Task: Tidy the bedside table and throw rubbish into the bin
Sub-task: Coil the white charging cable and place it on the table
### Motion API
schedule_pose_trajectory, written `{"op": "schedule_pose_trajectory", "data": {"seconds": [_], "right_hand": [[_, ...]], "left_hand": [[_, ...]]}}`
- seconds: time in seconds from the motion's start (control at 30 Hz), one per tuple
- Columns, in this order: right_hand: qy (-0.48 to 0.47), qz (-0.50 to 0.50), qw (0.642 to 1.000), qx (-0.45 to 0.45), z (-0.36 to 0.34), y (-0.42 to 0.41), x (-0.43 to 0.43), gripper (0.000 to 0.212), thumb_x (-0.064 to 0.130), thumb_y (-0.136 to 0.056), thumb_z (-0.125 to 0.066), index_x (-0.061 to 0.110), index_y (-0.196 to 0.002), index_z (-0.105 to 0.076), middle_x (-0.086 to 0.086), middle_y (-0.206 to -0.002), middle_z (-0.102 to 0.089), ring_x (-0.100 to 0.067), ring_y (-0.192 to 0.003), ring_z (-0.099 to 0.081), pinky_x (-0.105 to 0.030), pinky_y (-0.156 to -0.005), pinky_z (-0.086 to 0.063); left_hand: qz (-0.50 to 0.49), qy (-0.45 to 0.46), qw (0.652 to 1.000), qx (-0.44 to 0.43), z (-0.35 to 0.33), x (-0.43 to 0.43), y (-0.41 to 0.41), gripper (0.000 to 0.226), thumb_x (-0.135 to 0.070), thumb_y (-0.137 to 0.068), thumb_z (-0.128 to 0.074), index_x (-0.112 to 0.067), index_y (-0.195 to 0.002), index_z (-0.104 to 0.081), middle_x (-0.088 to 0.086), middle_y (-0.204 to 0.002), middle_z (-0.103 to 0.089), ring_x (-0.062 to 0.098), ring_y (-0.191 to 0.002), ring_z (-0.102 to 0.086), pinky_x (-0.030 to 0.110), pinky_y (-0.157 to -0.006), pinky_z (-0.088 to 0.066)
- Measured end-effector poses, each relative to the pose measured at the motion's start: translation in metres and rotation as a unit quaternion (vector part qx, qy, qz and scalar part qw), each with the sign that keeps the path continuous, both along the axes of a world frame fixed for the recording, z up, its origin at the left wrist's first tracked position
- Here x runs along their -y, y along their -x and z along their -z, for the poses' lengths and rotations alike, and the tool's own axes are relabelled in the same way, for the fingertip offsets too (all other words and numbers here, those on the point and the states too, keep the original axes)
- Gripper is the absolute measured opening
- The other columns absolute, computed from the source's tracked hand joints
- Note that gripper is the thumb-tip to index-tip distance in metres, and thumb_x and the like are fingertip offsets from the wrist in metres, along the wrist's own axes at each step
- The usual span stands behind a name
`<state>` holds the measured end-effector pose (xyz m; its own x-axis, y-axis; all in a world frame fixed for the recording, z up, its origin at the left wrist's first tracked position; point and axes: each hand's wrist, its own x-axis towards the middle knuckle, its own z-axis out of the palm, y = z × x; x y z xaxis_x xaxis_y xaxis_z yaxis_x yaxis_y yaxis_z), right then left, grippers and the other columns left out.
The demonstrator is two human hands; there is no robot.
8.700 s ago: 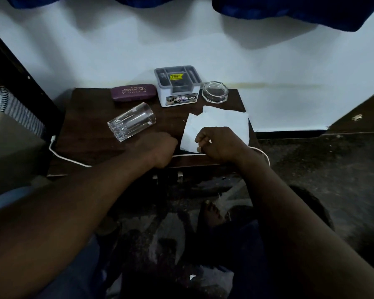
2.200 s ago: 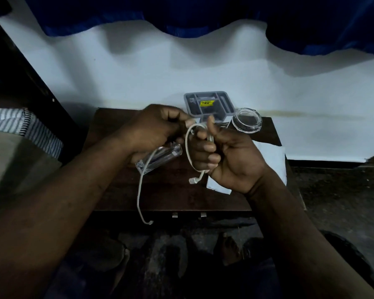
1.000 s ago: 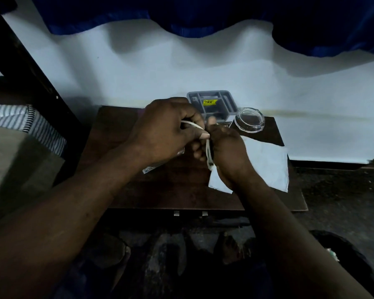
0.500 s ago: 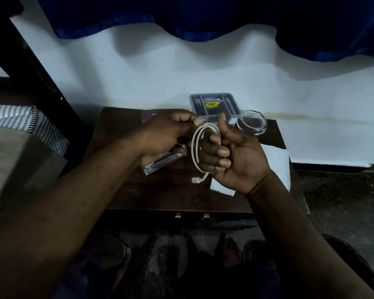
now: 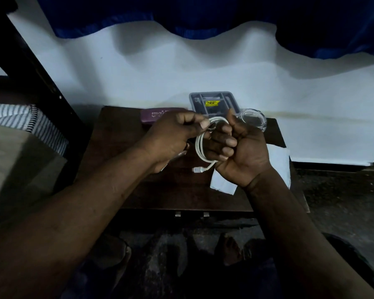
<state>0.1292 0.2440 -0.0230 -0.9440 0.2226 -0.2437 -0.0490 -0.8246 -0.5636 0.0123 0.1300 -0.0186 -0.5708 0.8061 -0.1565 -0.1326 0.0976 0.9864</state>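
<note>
Right hand: clenched round the coiled white cable, fingers curled through the loops, thumb upright on the far side. Left hand: pinches the top of the coil between thumb and forefinger, close against the right hand. One connector end pokes out free below the right fist, pointing left.

Change: about two seconds back a long tail hung from the left hand past the near table edge. That tail is now taken up into the loops. Earlier still, the cable trailed along the near edge of the bedside table.

Judgement: winding looks all but finished. The cable is off the surface and wants a resting place.

Pose: both forearms come in from the near side and meet over the table's middle, held above the top. Right palm faces near, left hand shows its back.

Around: white tissue lies under the right wrist, likely the rubbish left to bin. Spectacle case, grey organiser and clear glass dish sit along the far edge. I cannot make out a bin from here
</note>
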Motion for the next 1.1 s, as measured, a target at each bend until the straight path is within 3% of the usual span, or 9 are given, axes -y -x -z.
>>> {"op": "schedule_pose_trajectory", "data": {"seconds": [0.17, 0.3, 0.43, 0.53, 0.63, 0.8, 0.97, 1.1], "right_hand": [[-0.069, 0.102, 0.989, 0.082, 0.002, 0.006, 0.001, 0.044, 0.040, -0.106, -0.047, 0.013, -0.073, -0.057, 0.004, -0.052, -0.045, -0.010, -0.048, -0.042, -0.019, -0.046, -0.037], [-0.093, 0.095, 0.989, 0.060, 0.002, 0.006, 0.003, 0.032, 0.028, -0.108, -0.045, 0.007, -0.094, -0.065, 0.002, -0.065, -0.048, -0.012, -0.061, -0.049, -0.024, -0.062, -0.043], [-0.030, 0.122, 0.992, 0.019, 0.003, 0.007, 0.006, 0.026, 0.023, -0.108, -0.042, 0.010, -0.093, -0.059, 0.003, -0.065, -0.048, -0.010, -0.060, -0.052, -0.022, -0.063, -0.046], [-0.018, 0.156, 0.987, 0.013, 0.004, 0.007, 0.005, 0.027, 0.021, -0.108, -0.042, 0.010, -0.090, -0.059, 0.002, -0.065, -0.050, -0.012, -0.060, -0.054, -0.023, -0.066, -0.050], [-0.075, 0.174, 0.981, 0.045, 0.006, 0.008, 0.007, 0.025, 0.020, -0.107, -0.046, 0.009, -0.090, -0.060, 0.000, -0.068, -0.053, -0.015, -0.065, -0.054, -0.027, -0.069, -0.050], [-0.144, 0.177, 0.969, 0.092, 0.009, 0.011, 0.012, 0.025, 0.023, -0.108, -0.048, 0.011, -0.091, -0.062, -0.003, -0.078, -0.058, -0.015, -0.070, -0.059, -0.025, -0.064, -0.055], [-0.272, 0.155, 0.936, 0.159, 0.008, 0.011, 0.019, 0.020, 0.028, -0.105, -0.056, 0.018, -0.092, -0.067, 0.007, -0.077, -0.069, -0.009, -0.071, -0.065, -0.022, -0.065, -0.050], [-0.307, 0.104, 0.925, 0.199, 0.007, 0.011, 0.023, 0.024, 0.039, -0.103, -0.059, 0.015, -0.104, -0.066, -0.004, -0.095, -0.072, -0.019, -0.083, -0.069, -0.027, -0.072, -0.050]], "left_hand": [[-0.072, -0.006, 0.997, 0.021, -0.004, -0.003, -0.003, 0.008, -0.008, -0.094, -0.069, -0.011, -0.092, -0.076, 0.003, -0.075, -0.074, 0.013, -0.071, -0.067, 0.032, -0.075, -0.055], [-0.099, -0.010, 0.994, 0.045, -0.008, -0.003, 0.002, 0.008, -0.008, -0.096, -0.067, -0.007, -0.094, -0.074, 0.005, -0.075, -0.070, 0.012, -0.061, -0.064, 0.025, -0.059, -0.053], [-0.047, 0.000, 0.991, 0.126, -0.008, -0.005, 0.003, 0.019, -0.023, -0.100, -0.063, -0.010, -0.090, -0.073, 0.004, -0.074, -0.067, 0.020, -0.069, -0.062, 0.035, -0.071, -0.046], [-0.010, 0.047, 0.992, 0.115, -0.006, -0.006, 0.000, 0.028, -0.036, -0.103, -0.056, -0.016, -0.089, -0.068, -0.003, -0.071, -0.066, 0.009, -0.066, -0.064, 0.023, -0.057, -0.039], [-0.028, 0.052, 0.991, 0.120, -0.007, -0.006, 0.000, 0.026, -0.035, -0.105, -0.053, -0.017, -0.089, -0.064, -0.005, -0.066, -0.066, 0.006, -0.056, -0.061, 0.026, -0.056, -0.037], [-0.048, 0.026, 0.985, 0.165, -0.004, -0.008, 0.004, 0.030, -0.030, -0.105, -0.052, -0.015, -0.084, -0.067, -0.003, -0.064, -0.058, 0.013, -0.060, -0.052, 0.031, -0.062, -0.035], [-0.096, -0.008, 0.982, 0.164, -0.003, -0.010, 0.011, 0.034, -0.026, -0.107, -0.051, -0.009, -0.080, -0.065, -0.001, -0.064, -0.049, 0.012, -0.059, -0.044, 0.027, -0.066, -0.041], [-0.135, 0.002, 0.975, 0.174, -0.009, -0.009, 0.012, 0.035, -0.023, -0.107, -0.050, -0.009, -0.079, -0.064, 0.000, -0.066, -0.049, 0.009, -0.051, -0.045, 0.024, -0.057, -0.046]]}}
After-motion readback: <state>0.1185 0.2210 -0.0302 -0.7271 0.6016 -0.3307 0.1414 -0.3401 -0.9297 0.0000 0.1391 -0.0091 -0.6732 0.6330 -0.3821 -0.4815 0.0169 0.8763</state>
